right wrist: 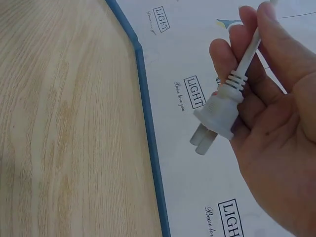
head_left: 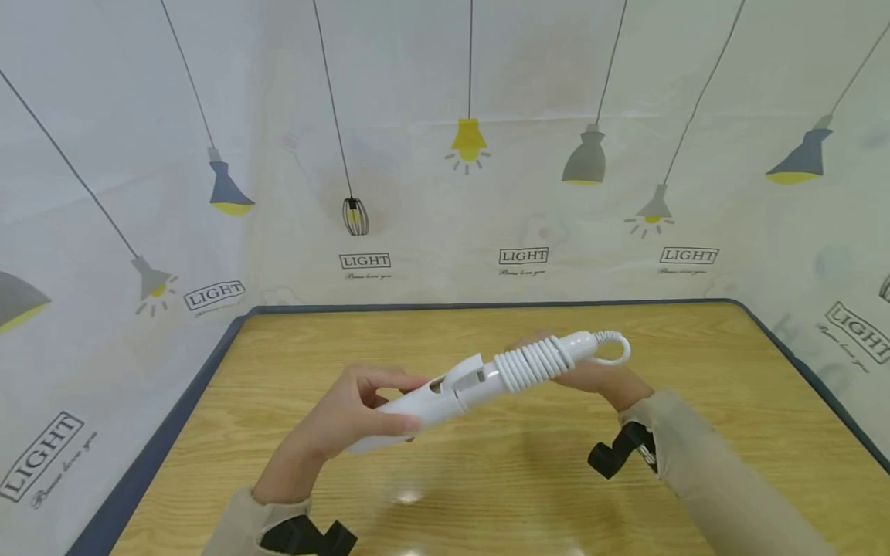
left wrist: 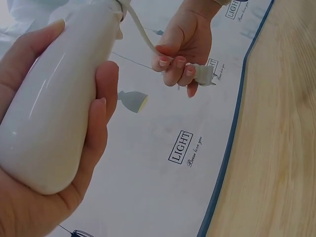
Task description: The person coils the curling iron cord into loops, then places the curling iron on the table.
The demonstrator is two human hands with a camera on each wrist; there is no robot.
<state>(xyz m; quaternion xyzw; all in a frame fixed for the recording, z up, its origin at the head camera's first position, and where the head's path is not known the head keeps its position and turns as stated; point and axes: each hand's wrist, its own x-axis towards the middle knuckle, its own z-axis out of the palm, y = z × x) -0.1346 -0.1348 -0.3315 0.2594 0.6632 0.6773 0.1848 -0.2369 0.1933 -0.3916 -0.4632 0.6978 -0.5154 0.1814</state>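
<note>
A white wand-shaped appliance that looks like a curling iron point(head_left: 427, 408) is held aslant above the table in the head view. My left hand point(head_left: 341, 417) grips its smooth, wide end, thumb along one side and fingers round the other, as the left wrist view also shows. A raised lever point(head_left: 464, 372) stands up from its middle. White power cord point(head_left: 534, 364) is coiled tightly round the other half and loops out at the tip. Behind that half, my right hand point(head_left: 591, 377) is partly hidden. In the right wrist view it pinches the cord just above the two-pin plug point(right wrist: 219, 111).
Below both hands lies a wood-grain table point(head_left: 487, 479) with a dark blue edge strip point(head_left: 431, 306). White sheeting point(head_left: 417, 93) printed with hanging lamps rises at the back and sides. Each wrist wears a black camera mount point(head_left: 619, 449) over a beige sleeve point(head_left: 723, 471).
</note>
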